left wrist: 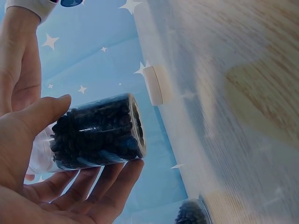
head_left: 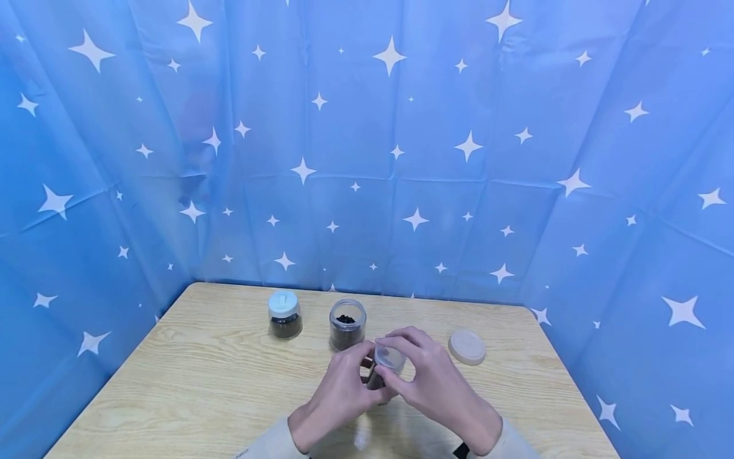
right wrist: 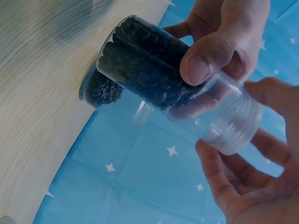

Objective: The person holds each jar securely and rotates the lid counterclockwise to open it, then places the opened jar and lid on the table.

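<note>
My left hand (head_left: pixel 341 386) grips a clear jar (right wrist: pixel 145 65) partly filled with dark, bean-like pieces, its thumb on one side and fingers on the other. The jar is held above the table. My right hand (head_left: pixel 432 376) pinches the jar's threaded mouth end between thumb and fingers. No coloured lid shows on this end; whether a clear cover sits there I cannot tell. Just beyond the hands stands an uncovered jar (head_left: pixel 347 335) with similar dark contents. A pale, round lid (head_left: pixel 467 347) lies on the table to the right of my right hand.
At the back left of the wooden table (head_left: pixel 201 370) stands another jar (head_left: pixel 285 325) of dark pieces, closed with a light blue lid (head_left: pixel 283 303). A blue curtain (head_left: pixel 355 140) with white stars hangs behind the table and along both sides.
</note>
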Demonstrator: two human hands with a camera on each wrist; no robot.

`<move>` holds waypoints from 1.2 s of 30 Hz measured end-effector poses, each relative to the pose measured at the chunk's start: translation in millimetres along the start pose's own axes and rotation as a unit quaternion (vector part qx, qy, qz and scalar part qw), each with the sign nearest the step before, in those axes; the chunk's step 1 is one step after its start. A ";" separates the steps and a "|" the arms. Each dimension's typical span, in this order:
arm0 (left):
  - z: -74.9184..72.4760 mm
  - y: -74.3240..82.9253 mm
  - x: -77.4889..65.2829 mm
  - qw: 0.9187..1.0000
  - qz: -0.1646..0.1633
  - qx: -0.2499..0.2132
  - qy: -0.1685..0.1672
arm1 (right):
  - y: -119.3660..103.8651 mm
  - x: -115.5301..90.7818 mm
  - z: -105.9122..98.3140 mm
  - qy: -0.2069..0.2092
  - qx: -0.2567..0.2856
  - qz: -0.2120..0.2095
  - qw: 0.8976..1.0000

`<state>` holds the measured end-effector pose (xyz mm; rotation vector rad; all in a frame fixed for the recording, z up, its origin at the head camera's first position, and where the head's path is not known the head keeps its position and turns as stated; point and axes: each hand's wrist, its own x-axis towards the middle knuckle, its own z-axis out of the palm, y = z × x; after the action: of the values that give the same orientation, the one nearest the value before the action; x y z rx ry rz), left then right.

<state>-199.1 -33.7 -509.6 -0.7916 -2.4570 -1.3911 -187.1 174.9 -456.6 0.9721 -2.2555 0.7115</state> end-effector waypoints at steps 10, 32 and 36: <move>0.6 1.8 -1.4 1.000 -0.006 -0.009 -0.006 | 7.7 4.1 -6.4 -0.029 0.051 -0.022 0.998; 1.8 -0.6 -2.6 1.000 -0.010 -0.016 -0.010 | 19.9 10.4 -15.2 -0.083 0.113 -0.088 0.986; 1.8 -0.9 -2.6 1.000 -0.012 -0.015 -0.011 | 20.3 10.3 -15.0 -0.084 0.113 -0.090 0.986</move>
<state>-197.2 -33.4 -512.3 -0.7906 -2.4753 -1.4381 -204.1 192.0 -444.0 1.3717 -2.2241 0.8466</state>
